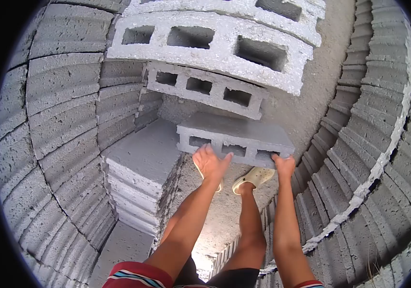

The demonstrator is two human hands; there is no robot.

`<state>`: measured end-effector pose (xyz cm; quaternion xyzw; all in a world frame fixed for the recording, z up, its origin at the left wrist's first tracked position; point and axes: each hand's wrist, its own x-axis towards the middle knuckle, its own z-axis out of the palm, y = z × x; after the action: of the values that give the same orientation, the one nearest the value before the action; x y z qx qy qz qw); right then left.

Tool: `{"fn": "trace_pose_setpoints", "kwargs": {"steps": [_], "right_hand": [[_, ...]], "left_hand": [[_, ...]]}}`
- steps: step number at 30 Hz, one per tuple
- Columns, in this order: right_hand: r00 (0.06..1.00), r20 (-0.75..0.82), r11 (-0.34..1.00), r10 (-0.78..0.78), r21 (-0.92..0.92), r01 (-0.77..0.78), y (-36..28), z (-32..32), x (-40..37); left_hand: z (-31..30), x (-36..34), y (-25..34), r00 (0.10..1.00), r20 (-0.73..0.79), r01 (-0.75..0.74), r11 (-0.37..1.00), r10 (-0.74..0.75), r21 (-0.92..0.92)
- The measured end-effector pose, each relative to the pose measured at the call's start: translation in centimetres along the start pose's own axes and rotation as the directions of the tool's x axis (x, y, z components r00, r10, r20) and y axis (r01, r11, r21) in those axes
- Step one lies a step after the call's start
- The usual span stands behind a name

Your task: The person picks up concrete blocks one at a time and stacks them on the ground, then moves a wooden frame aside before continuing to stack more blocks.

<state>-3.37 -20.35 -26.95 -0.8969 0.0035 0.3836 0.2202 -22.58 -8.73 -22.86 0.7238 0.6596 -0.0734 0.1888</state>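
Observation:
A grey concrete block (236, 127) with three hollows facing me is gripped at its near side by both my hands. My left hand (209, 162) has its fingers at the left hollow and its thumb at the middle one. At the block's right end, my right hand (284, 164) is closed around the corner, thumb at the right hollow. The block sits just beyond my feet, which wear cream clogs (255, 179). Right behind it lies another hollow block (205, 89), lower than the large blocks (215, 45) stacked at the top of the view.
A stack of blocks (140, 151) stands close on my left, before a tall block wall (64, 86). Rows of stacked blocks (359, 144) curve along my right side. Sandy ground (327, 67) runs between the stacks.

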Motion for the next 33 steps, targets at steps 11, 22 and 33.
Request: {"fn": "trace_pose_setpoints", "kwargs": {"steps": [11, 22, 33], "right_hand": [[0.987, -0.157, 0.973, 0.033, -0.221, -0.068, -3.0, 0.1, -4.4], [0.990, -0.140, 0.976, 0.034, -0.207, -0.063, -9.0, 5.7, -5.6], [0.995, -0.102, 0.999, 0.020, -0.031, -0.023, -10.8, 11.7, -3.8]], "left_hand": [[0.0, 5.3, -2.3, 0.972, 0.222, 0.070, 0.997, -0.075, 0.031], [-7.4, 12.7, -4.4, 0.954, 0.261, 0.112, 0.982, -0.150, 0.155], [-6.1, 18.5, -6.4, 0.976, 0.200, 0.044, 0.972, -0.092, 0.232]]}}
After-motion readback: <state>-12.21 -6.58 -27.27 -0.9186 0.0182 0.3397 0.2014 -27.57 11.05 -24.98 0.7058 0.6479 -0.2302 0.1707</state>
